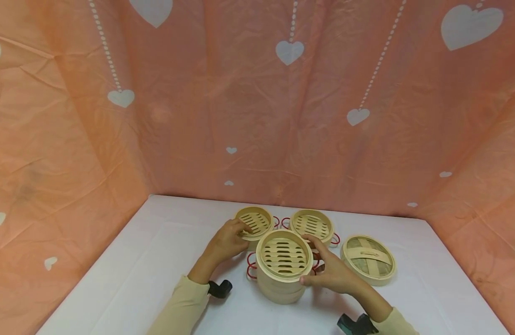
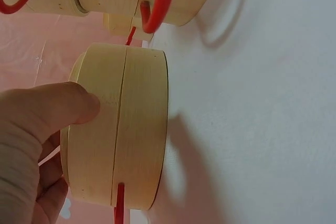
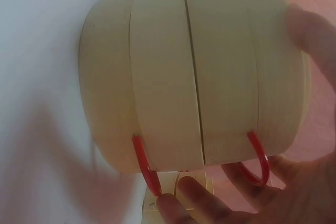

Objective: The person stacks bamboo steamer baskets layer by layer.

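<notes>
Left hand (image 1: 229, 239) pinches steamer basket (image 1: 256, 221) by its rim, thumb outside the wall. Right hand (image 1: 329, 272) grips two-basket stack (image 1: 279, 289) on its right side, nearer the person than the left grip. Another basket (image 1: 312, 225) sits beyond the right fingertips; lid (image 1: 368, 255) right of that hand.

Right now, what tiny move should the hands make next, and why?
Probably lift the rear-left round, pale bamboo basket onto the red-handled, two-tier bamboo stack: the left hand pinches that basket's wall, and the right hand holds the stack, whose top is uncovered.
</notes>
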The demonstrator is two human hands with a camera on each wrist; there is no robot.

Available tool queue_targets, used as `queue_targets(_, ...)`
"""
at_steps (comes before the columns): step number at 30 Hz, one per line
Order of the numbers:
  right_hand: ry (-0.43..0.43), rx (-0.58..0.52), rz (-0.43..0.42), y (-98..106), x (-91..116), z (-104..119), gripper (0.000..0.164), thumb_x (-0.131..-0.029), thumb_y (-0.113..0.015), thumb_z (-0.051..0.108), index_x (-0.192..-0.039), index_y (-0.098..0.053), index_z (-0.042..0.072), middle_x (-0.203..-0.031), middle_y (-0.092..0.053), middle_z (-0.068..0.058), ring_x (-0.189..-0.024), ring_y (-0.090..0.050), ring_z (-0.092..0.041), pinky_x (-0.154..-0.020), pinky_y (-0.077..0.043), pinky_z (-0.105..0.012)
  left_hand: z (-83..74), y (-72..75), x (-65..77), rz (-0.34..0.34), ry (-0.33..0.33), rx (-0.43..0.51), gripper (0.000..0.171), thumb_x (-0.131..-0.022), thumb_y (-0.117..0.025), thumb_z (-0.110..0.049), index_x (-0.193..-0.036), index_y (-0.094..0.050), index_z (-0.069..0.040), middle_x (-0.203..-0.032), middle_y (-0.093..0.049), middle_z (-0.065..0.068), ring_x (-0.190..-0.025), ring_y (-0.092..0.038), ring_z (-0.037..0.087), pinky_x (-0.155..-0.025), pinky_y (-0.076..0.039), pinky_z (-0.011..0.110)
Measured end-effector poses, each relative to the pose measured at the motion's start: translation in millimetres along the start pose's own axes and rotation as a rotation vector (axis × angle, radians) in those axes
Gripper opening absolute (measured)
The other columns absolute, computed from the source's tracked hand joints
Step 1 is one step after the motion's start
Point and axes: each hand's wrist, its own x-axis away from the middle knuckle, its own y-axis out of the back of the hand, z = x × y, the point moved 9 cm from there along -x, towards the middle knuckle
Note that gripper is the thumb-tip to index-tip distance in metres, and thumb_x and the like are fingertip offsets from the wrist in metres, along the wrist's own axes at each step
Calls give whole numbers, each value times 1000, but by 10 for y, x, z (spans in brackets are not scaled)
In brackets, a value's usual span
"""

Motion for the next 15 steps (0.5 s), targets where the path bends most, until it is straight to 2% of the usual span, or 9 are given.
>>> queue_targets(15, -18, 38, -6, 10, 2, 2, 96, -73, -82, 24, -149, -25, 11, -136, -47, -20, -97, -56, -10, -72, -51, -31, -29, -15, -12, -43, -55, 9, 25, -63, -73, 1, -83, -69, -12, -81, -61, -3, -79, -50, 12, -71, -46, 28)
